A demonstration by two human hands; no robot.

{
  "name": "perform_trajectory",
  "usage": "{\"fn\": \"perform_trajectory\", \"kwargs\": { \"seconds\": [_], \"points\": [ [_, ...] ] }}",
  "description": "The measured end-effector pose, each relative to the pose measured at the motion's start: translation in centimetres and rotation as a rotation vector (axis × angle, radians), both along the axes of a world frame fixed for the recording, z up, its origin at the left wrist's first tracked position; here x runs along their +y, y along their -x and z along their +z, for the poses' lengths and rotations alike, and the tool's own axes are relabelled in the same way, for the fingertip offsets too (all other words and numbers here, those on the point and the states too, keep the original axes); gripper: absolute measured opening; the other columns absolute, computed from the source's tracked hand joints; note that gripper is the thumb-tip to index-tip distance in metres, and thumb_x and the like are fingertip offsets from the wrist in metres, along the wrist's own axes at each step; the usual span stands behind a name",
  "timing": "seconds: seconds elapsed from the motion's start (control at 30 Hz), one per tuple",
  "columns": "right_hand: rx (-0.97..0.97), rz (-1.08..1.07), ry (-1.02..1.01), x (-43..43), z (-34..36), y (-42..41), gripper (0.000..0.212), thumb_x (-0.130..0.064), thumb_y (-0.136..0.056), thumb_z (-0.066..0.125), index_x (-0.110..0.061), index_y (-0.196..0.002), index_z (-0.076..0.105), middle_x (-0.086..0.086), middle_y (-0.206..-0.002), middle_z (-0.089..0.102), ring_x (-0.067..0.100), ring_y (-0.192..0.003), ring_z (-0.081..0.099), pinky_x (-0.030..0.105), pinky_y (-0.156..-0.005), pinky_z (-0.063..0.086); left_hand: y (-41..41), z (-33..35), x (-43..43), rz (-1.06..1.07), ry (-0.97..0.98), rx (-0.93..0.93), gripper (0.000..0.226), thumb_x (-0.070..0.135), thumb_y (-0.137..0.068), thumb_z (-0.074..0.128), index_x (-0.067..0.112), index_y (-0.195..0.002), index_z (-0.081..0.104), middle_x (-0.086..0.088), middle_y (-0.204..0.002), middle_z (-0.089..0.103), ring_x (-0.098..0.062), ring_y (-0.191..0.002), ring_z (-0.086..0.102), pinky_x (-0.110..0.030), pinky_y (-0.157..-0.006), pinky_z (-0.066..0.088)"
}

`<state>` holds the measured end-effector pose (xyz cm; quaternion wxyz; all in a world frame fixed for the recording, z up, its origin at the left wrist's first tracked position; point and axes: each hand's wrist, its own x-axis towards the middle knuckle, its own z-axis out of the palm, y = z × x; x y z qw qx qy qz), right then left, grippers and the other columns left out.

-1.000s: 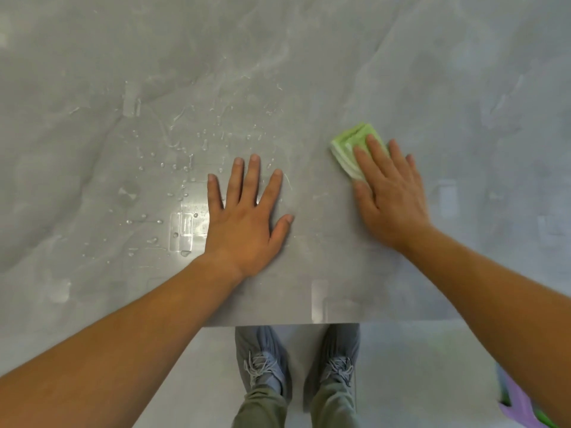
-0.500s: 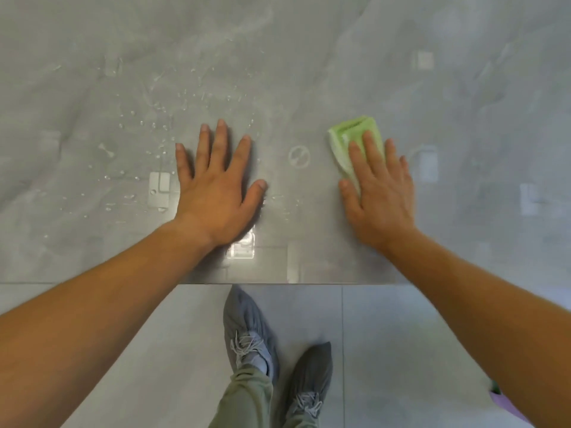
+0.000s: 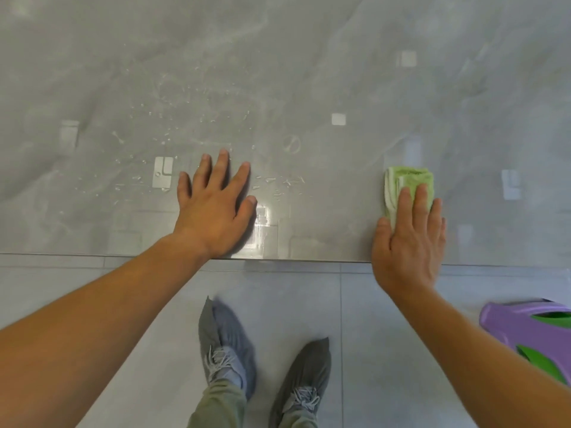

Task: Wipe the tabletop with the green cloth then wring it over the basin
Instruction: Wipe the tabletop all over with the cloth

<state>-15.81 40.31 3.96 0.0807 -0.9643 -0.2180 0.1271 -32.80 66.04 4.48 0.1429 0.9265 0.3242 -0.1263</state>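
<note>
Green cloth (image 3: 408,180) — under flat right hand (image 3: 409,242).

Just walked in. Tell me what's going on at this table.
A person is wiping a glossy grey tabletop. The right hand presses flat on a folded green cloth near the table's front edge. The left hand lies spread on the surface, bracing. Water droplets sit on the tabletop beyond and beside the left hand, unwiped. A purple basin stands on the floor at the right. No wringing yet.

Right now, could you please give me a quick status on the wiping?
Left hand flat on table. Right hand pressing green cloth near edge. Droplets left, nothing blocking.
</note>
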Motion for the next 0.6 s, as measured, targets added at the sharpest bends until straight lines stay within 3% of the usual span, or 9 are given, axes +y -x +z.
{"fn": "perform_trajectory", "kwargs": {
  "seconds": [0.1, 0.23, 0.3, 0.43, 0.5, 0.6],
  "points": [
    [0.01, 0.001, -0.011, 4.1, -0.3, 3.3, 0.069, -0.047, -0.097, 0.021, -0.02, -0.16, 0.008, 0.008, -0.169, 0.0, 0.035, -0.154, -0.001, 0.052, -0.125, 0.005, 0.4, 0.3, 0.4, 0.004, -0.004, -0.058, 0.062, 0.053, -0.097, 0.013, 0.035, -0.156, 0.003, 0.001, -0.167, 0.006, -0.025, -0.152, 0.001, -0.052, -0.119, 0.004],
    [-0.001, 0.408, -0.072, 11.3, -0.6, 5.1, 0.065, -0.047, -0.099, 0.025, -0.022, -0.159, 0.017, 0.007, -0.169, 0.008, 0.038, -0.154, 0.002, 0.052, -0.124, 0.003, 1.3, 1.0, 3.3, -0.056, 0.022, -0.169, 0.062, 0.05, -0.098, 0.023, 0.028, -0.155, 0.012, -0.003, -0.158, 0.033, -0.029, -0.142, 0.026, -0.049, -0.111, 0.018],
    [-0.03, 0.542, -0.065, 13.9, -0.7, 2.8, 0.061, -0.046, -0.101, 0.024, -0.025, -0.159, 0.021, 0.002, -0.168, 0.012, 0.035, -0.154, 0.006, 0.052, -0.124, 0.003, 1.6, 0.9, 4.9, -0.071, -0.001, -0.153, 0.065, 0.053, -0.096, 0.023, 0.027, -0.155, 0.013, -0.006, -0.162, 0.025, -0.031, -0.145, 0.021, -0.051, -0.115, 0.012],
    [-0.03, 0.335, -0.074, 15.9, -1.0, 2.0, 0.061, -0.045, -0.102, 0.023, -0.023, -0.159, 0.02, 0.002, -0.169, 0.01, 0.036, -0.154, 0.004, 0.053, -0.124, 0.004, 2.0, 0.0, 7.4, -0.017, -0.017, -0.032, 0.068, 0.059, -0.096, 0.019, 0.031, -0.156, 0.005, -0.005, -0.166, -0.004, -0.03, -0.151, -0.011, -0.058, -0.118, -0.009],
    [-0.043, 0.384, -0.088, 15.2, -0.9, 6.5, 0.062, -0.044, -0.101, 0.027, -0.02, -0.158, 0.022, 0.004, -0.168, 0.012, 0.037, -0.154, 0.005, 0.054, -0.124, 0.007, 2.4, -0.2, 8.1, -0.02, -0.005, -0.009, 0.067, 0.058, -0.097, 0.019, 0.029, -0.156, 0.007, -0.004, -0.167, -0.006, -0.03, -0.151, -0.012, -0.061, -0.117, -0.006],
    [-0.032, 0.65, -0.093, 12.0, -1.1, 11.2, 0.06, -0.041, -0.101, 0.034, -0.023, -0.158, 0.025, 0.002, -0.168, 0.015, 0.034, -0.155, 0.006, 0.056, -0.123, 0.012, 3.0, 0.0, 8.5, -0.046, -0.012, -0.024, 0.065, 0.055, -0.098, 0.019, 0.027, -0.156, 0.013, -0.002, -0.167, 0.001, -0.027, -0.152, -0.005, -0.059, -0.118, 0.001]
  ]
}}
